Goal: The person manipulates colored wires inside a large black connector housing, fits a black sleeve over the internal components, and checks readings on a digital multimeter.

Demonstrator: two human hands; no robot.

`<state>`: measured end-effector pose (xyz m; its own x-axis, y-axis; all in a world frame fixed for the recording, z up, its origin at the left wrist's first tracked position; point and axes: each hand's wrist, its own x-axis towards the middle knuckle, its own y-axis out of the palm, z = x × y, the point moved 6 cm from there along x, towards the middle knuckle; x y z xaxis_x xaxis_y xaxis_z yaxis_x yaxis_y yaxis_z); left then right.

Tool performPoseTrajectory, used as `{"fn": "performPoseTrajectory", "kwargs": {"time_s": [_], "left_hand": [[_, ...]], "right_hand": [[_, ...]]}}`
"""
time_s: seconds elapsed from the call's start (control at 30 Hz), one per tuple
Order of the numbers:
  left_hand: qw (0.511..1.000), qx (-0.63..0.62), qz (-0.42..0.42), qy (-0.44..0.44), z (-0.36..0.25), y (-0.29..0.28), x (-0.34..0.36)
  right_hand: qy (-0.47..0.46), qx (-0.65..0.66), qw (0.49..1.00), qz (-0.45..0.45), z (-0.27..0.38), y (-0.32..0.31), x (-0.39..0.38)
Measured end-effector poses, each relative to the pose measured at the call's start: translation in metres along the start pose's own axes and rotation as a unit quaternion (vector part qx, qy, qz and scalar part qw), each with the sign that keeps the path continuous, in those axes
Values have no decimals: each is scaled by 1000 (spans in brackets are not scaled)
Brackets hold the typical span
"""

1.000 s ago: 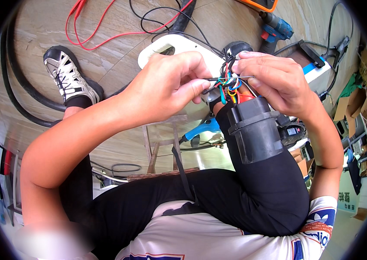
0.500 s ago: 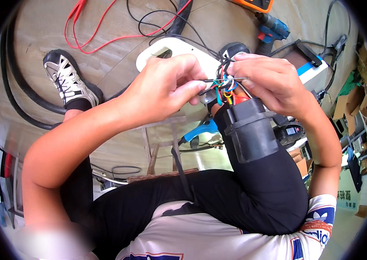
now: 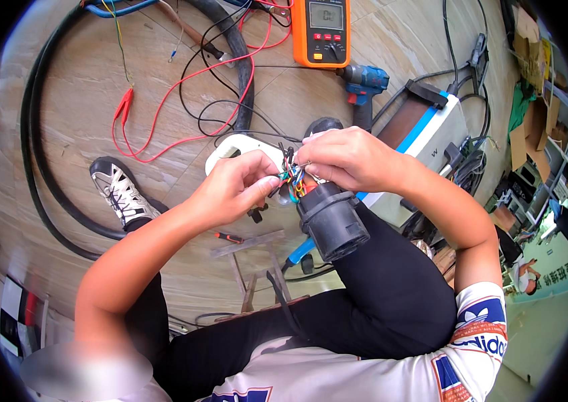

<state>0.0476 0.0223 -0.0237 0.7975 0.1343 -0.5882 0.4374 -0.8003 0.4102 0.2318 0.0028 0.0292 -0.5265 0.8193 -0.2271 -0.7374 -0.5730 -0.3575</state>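
Fingers of left hand [image 3: 233, 186], head view, pinch coloured wires [image 3: 292, 179]; fingers of right hand [image 3: 351, 157] closed on same bundle, tips partly hidden, exact strand hard to tell. Wires tangled, leaving upper end of black cylindrical housing [image 3: 332, 224], which lies over right leg [image 3: 401, 281].

Two hands [image 3: 230, 189] and one fat black plug [image 3: 332, 224] are showing, and two shoes [image 3: 121, 191], one orange meter [image 3: 322, 33], one blue drill [image 3: 365, 80], one small orange and black tool [image 3: 230, 238] and one white box [image 3: 434, 144] with a blue stripe are showing too.
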Motion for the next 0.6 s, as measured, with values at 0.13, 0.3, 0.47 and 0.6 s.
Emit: {"fn": "performPoseTrajectory", "kwargs": {"time_s": [0.13, 0.3, 0.47, 0.6], "left_hand": [[999, 9, -24, 26, 10, -2, 0], [999, -21, -14, 48, 3, -5, 4], [999, -18, -9, 42, 7, -8, 1], [997, -38, -35, 49, 3, -9, 1]], "right_hand": [[10, 18, 999, -27, -2, 1, 5], [73, 72, 993, -52, -10, 1, 0], [122, 202, 970, -63, -36, 10, 1], [169, 306, 935, -59, -65, 14, 0]]}}
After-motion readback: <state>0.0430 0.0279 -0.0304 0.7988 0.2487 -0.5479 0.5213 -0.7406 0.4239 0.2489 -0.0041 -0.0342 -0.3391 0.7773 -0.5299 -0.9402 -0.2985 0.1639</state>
